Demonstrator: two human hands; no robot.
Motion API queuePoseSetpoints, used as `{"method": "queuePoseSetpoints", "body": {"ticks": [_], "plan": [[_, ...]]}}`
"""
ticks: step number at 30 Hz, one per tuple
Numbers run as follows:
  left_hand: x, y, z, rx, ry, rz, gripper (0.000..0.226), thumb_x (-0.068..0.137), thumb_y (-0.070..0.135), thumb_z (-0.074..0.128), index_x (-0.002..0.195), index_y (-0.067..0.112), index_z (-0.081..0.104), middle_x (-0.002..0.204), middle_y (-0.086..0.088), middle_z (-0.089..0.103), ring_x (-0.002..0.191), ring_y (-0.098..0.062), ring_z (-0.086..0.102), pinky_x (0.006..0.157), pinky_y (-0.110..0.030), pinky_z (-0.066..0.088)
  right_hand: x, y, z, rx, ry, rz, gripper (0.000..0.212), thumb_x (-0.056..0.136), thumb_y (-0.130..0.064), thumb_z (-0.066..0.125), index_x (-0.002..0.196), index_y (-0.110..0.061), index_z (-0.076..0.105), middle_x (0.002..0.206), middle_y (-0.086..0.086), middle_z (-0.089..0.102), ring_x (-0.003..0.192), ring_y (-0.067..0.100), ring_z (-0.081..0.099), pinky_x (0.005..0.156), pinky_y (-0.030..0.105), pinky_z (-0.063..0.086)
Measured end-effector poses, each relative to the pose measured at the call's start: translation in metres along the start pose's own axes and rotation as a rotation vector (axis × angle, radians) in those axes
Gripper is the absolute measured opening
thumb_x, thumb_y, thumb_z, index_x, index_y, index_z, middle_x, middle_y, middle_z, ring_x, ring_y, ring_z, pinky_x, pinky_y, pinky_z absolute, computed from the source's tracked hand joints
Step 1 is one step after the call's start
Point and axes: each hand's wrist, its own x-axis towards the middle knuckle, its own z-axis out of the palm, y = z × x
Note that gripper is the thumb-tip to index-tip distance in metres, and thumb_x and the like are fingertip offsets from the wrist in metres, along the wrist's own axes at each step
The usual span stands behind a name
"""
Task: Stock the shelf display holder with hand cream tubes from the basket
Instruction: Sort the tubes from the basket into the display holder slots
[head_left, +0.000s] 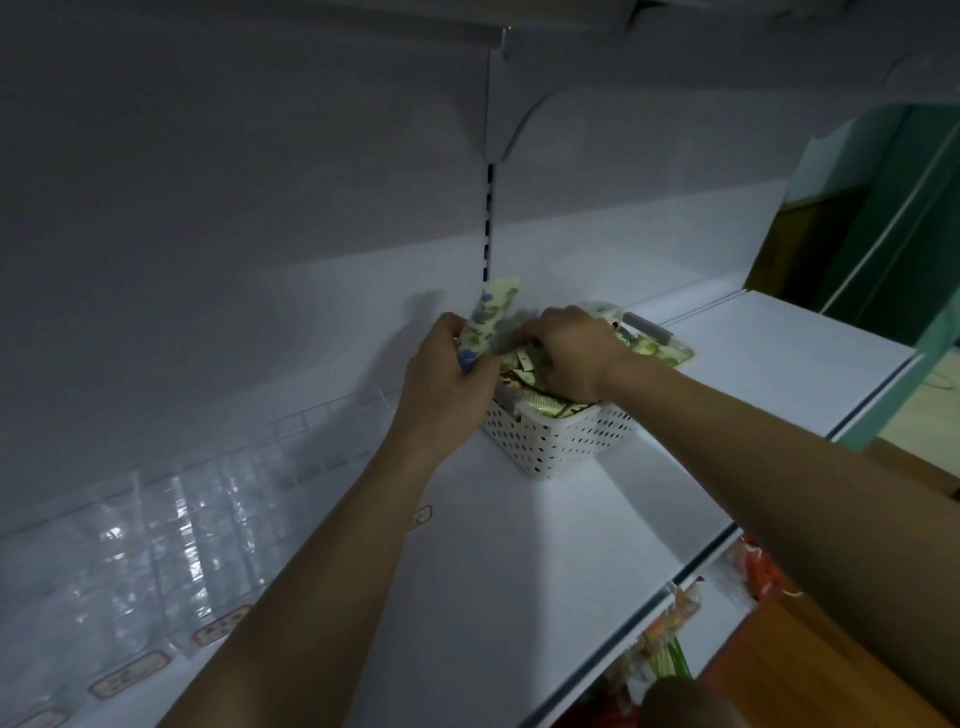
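Observation:
A white perforated basket stands on the white shelf, filled with several green and cream hand cream tubes. My left hand is closed around a bunch of tubes that stick up at the basket's left end. Over the middle of the basket, my right hand reaches down among the tubes with curled fingers; whether it grips one is hidden. The clear plastic display holder runs along the back of the shelf to the left, with empty slots.
Small red-framed labels lie on the shelf in front of the holder. A slotted upright runs up the back panel behind the basket. Colourful packets hang below the shelf's front edge. A green door is at far right.

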Motion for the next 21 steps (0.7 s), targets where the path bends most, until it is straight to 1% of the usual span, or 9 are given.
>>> {"method": "queuePoseSetpoints", "body": {"ticks": [3, 6, 9, 11, 13, 15, 17, 19, 21], "plan": [[-0.002, 0.002, 0.000, -0.046, -0.044, -0.035, 0.035, 0.089, 0.058, 0.058, 0.084, 0.024, 0.063, 0.074, 0.012, 0.070, 0.071, -0.007, 0.066, 0.066, -0.031, 0.050, 0.001, 0.005, 0.005, -0.021, 0.106, -0.034, 0.035, 0.089, -0.012, 0.061, 0.125, -0.015, 0.061, 0.107, 0.012, 0.061, 0.094, 0.031, 0.057, 0.079, 0.047, 0.055], [-0.002, 0.000, 0.000, 0.035, -0.035, -0.033, 0.048, 0.099, 0.053, 0.052, 0.068, 0.018, 0.060, 0.060, 0.009, 0.063, 0.058, -0.009, 0.058, 0.061, -0.028, 0.043, 0.004, 0.000, -0.008, 0.232, 0.238, 0.019, 0.035, 0.091, -0.012, 0.065, 0.125, -0.010, 0.055, 0.107, 0.007, 0.057, 0.091, 0.024, 0.058, 0.073, 0.032, 0.055], [0.001, -0.007, 0.000, 0.091, 0.058, 0.042, 0.030, 0.099, 0.041, 0.054, 0.078, 0.020, 0.062, 0.071, 0.003, 0.067, 0.066, -0.012, 0.062, 0.059, -0.026, 0.040, 0.010, -0.011, -0.035, 0.590, 0.301, 0.200, 0.037, 0.097, -0.024, 0.063, 0.131, -0.015, 0.052, 0.109, -0.002, 0.057, 0.089, 0.013, 0.059, 0.065, 0.013, 0.042], [0.003, -0.007, -0.003, 0.069, 0.048, 0.085, 0.021, 0.098, 0.039, 0.054, 0.096, 0.022, 0.067, 0.084, 0.007, 0.070, 0.078, -0.009, 0.066, 0.063, -0.026, 0.045, 0.007, -0.021, -0.050, 0.838, 0.316, 0.205, 0.036, 0.097, -0.026, 0.064, 0.130, -0.015, 0.056, 0.102, -0.001, 0.063, 0.085, 0.014, 0.064, 0.069, 0.020, 0.048], [0.005, -0.005, -0.005, 0.043, -0.005, 0.119, 0.032, 0.096, 0.039, 0.054, 0.120, 0.021, 0.066, 0.105, 0.007, 0.073, 0.096, -0.008, 0.068, 0.077, -0.025, 0.052, 0.000, -0.031, -0.060, 1.148, 0.244, 0.166, 0.029, 0.098, -0.016, 0.063, 0.126, -0.010, 0.060, 0.093, 0.005, 0.066, 0.077, 0.017, 0.067, 0.070, 0.028, 0.054], [0.005, -0.005, -0.007, 0.033, -0.011, 0.116, 0.033, 0.094, 0.038, 0.056, 0.120, 0.019, 0.066, 0.105, 0.006, 0.074, 0.096, -0.011, 0.070, 0.080, -0.030, 0.056, -0.005, -0.035, -0.063, 1.329, 0.162, 0.125, 0.025, 0.099, -0.011, 0.059, 0.124, -0.005, 0.061, 0.088, 0.009, 0.067, 0.073, 0.020, 0.068, 0.069, 0.028, 0.056], [0.006, -0.008, -0.009, 0.032, 0.030, 0.080, 0.022, 0.094, 0.032, 0.059, 0.108, 0.017, 0.067, 0.092, 0.004, 0.074, 0.082, -0.015, 0.071, 0.072, -0.036, 0.057, -0.005, -0.031, -0.061, 1.435, 0.138, 0.157, 0.025, 0.102, -0.018, 0.055, 0.124, -0.007, 0.061, 0.097, 0.015, 0.068, 0.078, 0.026, 0.069, 0.071, 0.033, 0.057], [0.008, -0.009, -0.012, 0.021, 0.067, 0.039, 0.013, 0.094, 0.027, 0.060, 0.102, 0.017, 0.063, 0.086, 0.000, 0.070, 0.076, -0.021, 0.068, 0.068, -0.045, 0.058, -0.003, -0.019, -0.053, 1.227, 0.158, 0.239, 0.024, 0.104, -0.022, 0.052, 0.124, -0.013, 0.061, 0.110, 0.013, 0.068, 0.084, 0.026, 0.070, 0.071, 0.034, 0.057], [0.010, -0.010, -0.015, -0.046, 0.071, -0.031, 0.007, 0.093, 0.021, 0.060, 0.097, 0.016, 0.057, 0.084, -0.006, 0.064, 0.073, -0.023, 0.063, 0.072, -0.054, 0.057, -0.002, -0.007, -0.039, 0.707, 0.083, 0.227, 0.025, 0.103, -0.020, 0.052, 0.126, -0.018, 0.060, 0.120, 0.005, 0.066, 0.092, 0.019, 0.067, 0.069, 0.025, 0.054]]}}
